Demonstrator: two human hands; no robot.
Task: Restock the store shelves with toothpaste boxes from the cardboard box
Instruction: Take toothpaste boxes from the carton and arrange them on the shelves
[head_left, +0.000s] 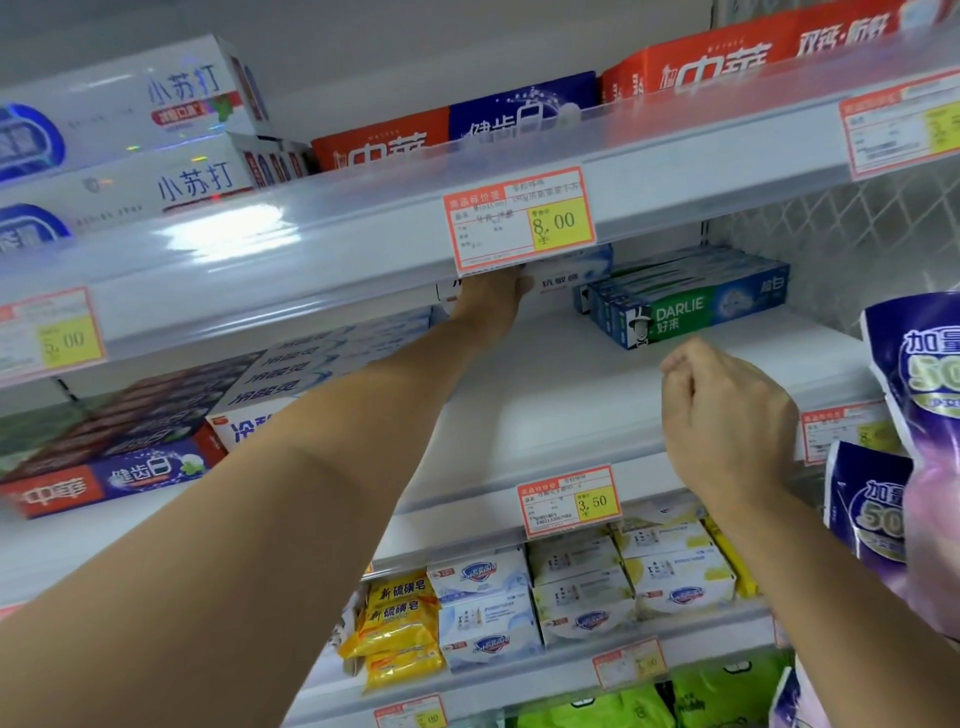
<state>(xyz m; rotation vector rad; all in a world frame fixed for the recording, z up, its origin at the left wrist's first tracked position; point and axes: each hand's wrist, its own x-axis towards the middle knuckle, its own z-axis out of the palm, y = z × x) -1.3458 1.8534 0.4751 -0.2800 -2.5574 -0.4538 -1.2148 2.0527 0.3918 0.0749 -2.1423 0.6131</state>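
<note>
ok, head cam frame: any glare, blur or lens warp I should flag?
Head view: white glare patch on the clear shelf-edge strip; shelf lines slant and bow from the wide lens; far-left price tag and the frame corners are soft; 8.00 tag and DARLIE boxes read cleanly.

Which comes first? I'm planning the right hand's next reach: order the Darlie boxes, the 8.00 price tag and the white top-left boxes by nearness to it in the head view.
1. Darlie boxes, just beyond the right hand, on the middle shelf.
2. 8.00 price tag, up-left on the upper shelf edge.
3. White top-left boxes, far left on that shelf.
</note>
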